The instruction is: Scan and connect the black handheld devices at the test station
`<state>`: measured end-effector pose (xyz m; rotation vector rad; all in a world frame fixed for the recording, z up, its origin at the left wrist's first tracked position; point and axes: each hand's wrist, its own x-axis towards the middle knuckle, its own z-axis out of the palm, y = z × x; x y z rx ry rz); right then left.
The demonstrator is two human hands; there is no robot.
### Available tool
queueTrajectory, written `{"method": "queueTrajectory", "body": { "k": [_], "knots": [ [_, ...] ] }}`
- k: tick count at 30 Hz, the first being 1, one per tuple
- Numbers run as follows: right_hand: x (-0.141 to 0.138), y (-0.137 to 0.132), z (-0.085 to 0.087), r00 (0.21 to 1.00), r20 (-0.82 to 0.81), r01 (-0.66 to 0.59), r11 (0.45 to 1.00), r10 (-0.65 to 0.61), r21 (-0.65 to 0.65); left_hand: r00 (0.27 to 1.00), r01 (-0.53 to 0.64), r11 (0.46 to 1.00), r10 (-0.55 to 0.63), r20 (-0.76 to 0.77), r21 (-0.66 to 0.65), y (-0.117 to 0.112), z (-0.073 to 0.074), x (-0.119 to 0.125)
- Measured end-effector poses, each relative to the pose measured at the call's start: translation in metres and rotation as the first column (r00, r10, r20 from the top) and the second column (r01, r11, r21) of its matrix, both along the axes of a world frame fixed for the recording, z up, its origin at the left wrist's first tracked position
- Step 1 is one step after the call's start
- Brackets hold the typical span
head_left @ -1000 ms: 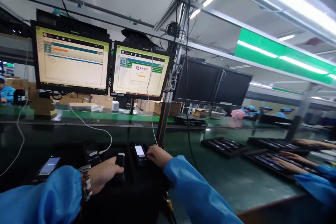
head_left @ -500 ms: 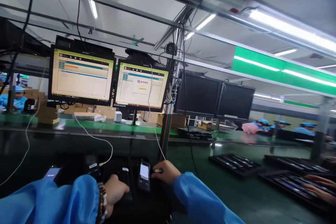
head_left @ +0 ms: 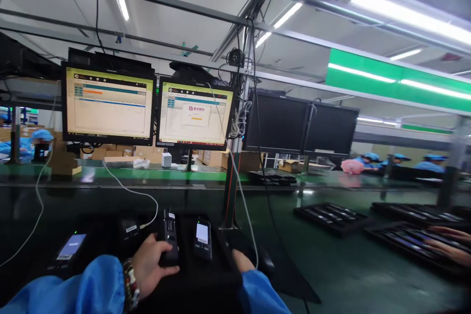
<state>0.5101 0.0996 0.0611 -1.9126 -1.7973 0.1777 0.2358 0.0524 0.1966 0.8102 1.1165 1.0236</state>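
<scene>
Toward the left end of the worktop [head_left: 331,265], a phone [head_left: 71,247] lay with its screen lit, a white cable [head_left: 127,191] running across the worktop just beyond it. Next along sat a black charger [head_left: 129,229] with a white label. Your left hand [head_left: 149,265], a beaded bracelet [head_left: 129,282] on the wrist and a blue sleeve [head_left: 95,284] behind it, was grasping a black handset [head_left: 169,235], fingers wrapped around its lower body as it stood upright on a black mat [head_left: 191,282] near the worktop's front edge. Just right of the handset stood a second handset [head_left: 202,239], its small screen lit, untouched by either hand. Your right hand [head_left: 243,261] lay at the mat's right edge, fingers open and gripping nothing, with a black mouse [head_left: 265,260] just beside it; you could not tell whether they touched. Above the back edge, two lit monitors [head_left: 108,103] showed software screens. Farther right, black trays [head_left: 331,219] of small dark parts lay on the worktop, and a co-worker's hands [head_left: 451,245] rested on one at the right edge.
</scene>
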Motion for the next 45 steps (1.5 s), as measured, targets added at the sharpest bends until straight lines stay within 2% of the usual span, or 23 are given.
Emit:
{"method": "queueTrajectory", "body": {
  "k": [3,5,7,9,11,12,16,19,21,25,28,33,36,40,45],
  "knots": [
    [0.016,0.004,0.032,0.992,-0.096,0.089,0.995,-0.083,0.054,0.999,0.022,0.998,-0.023,0.03,0.056,0.001,0.007,-0.008],
    [0.015,-0.004,0.065,0.964,-0.264,0.06,0.984,-0.013,0.169,0.998,0.039,0.992,-0.044,0.04,0.118,0.004,0.008,-0.011],
    [0.002,-0.019,0.1,0.874,-0.437,-0.088,0.953,0.213,0.29,0.996,0.074,0.983,-0.08,0.033,0.168,0.006,0.01,-0.012],
    [-0.018,-0.037,0.129,0.734,-0.553,-0.287,0.918,0.394,0.274,0.992,0.115,0.971,-0.122,0.02,0.208,0.007,0.012,-0.011],
    [-0.039,-0.052,0.148,0.647,-0.64,-0.37,0.904,0.415,0.212,0.988,0.147,0.96,-0.154,0.01,0.236,0.007,0.014,-0.008],
    [-0.047,-0.058,0.154,0.62,-0.68,-0.37,0.91,0.392,0.188,0.986,0.157,0.957,-0.164,0.01,0.243,0.007,0.014,-0.007],
    [-0.059,-0.07,0.159,0.479,-0.822,-0.28,0.941,0.307,0.188,0.982,0.171,0.961,-0.185,0.045,0.218,0.008,0.008,-0.004],
    [-0.056,-0.076,0.158,0.388,-0.869,-0.296,0.935,0.307,0.198,0.98,0.158,0.966,-0.179,0.088,0.204,0.01,0.002,-0.004],
    [-0.052,-0.08,0.159,0.374,-0.878,-0.312,0.932,0.298,0.184,0.981,0.144,0.968,-0.167,0.098,0.206,0.011,-0.001,-0.005],
    [-0.048,-0.08,0.162,0.394,-0.874,-0.326,0.932,0.285,0.157,0.987,0.101,0.977,-0.123,0.108,0.186,0.013,-0.002,-0.007],
    [-0.046,-0.077,0.165,0.397,-0.87,-0.349,0.925,0.291,0.15,0.987,0.111,0.977,-0.13,0.093,0.182,0.013,-0.001,-0.008],
    [-0.044,-0.074,0.169,0.268,-0.935,-0.403,0.908,0.233,0.111,0.989,0.106,0.971,-0.126,0.081,0.214,0.015,-0.003,-0.01],
    [-0.042,-0.071,0.168,0.232,-0.952,-0.426,0.9,0.202,0.087,0.991,0.091,0.972,-0.11,0.081,0.217,0.015,-0.002,-0.011],
    [-0.037,-0.065,0.165,0.223,-0.961,-0.411,0.91,0.162,0.058,0.989,0.093,0.969,-0.115,0.088,0.229,0.013,0.0,-0.011],
    [-0.034,-0.06,0.158,0.258,-0.947,-0.419,0.906,0.192,0.069,0.988,0.105,0.959,-0.131,0.083,0.264,0.015,0.0,-0.011]
  ]
}}
